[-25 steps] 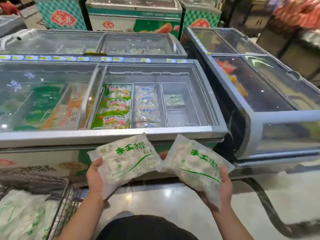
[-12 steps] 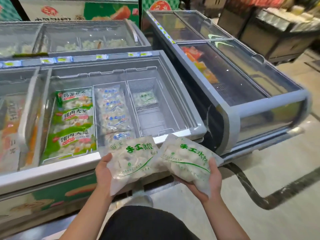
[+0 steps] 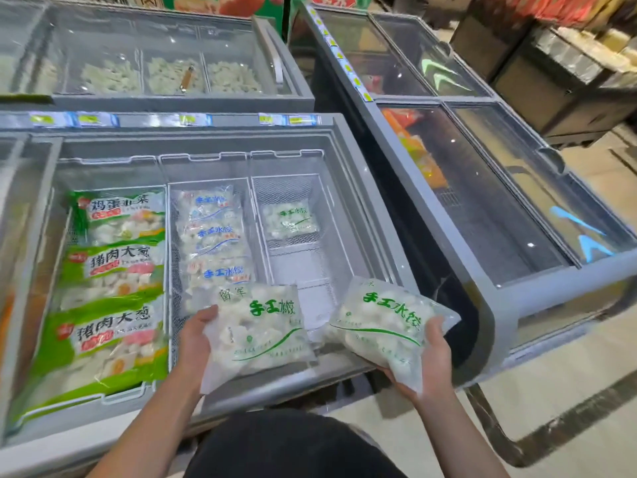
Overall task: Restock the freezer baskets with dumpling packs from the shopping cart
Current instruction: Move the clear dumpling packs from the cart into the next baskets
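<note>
Left hand point(image 3: 193, 343) and right hand point(image 3: 432, 357), each gripping a flat, outward-tilted dumpling pack point(image 3: 262, 329).

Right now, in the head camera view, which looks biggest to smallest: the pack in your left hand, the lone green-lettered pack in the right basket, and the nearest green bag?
1. Nearest green bag.
2. Left-hand pack, though nearness inflates it.
3. Lone pack; same print, so likely equal really.

dumpling packs point(image 3: 262, 326) point(image 3: 382, 326): looking like clear glossy plastic film, crinkling | right basket point(image 3: 331, 208): showing pale wire mesh, matt | freezer rim point(image 3: 372, 188): reading as smooth grey plastic or painted metal | neighbouring freezer lid point(image 3: 499, 188): glass, glaring with reflections | floor point(image 3: 568, 391): shining, polished
</note>
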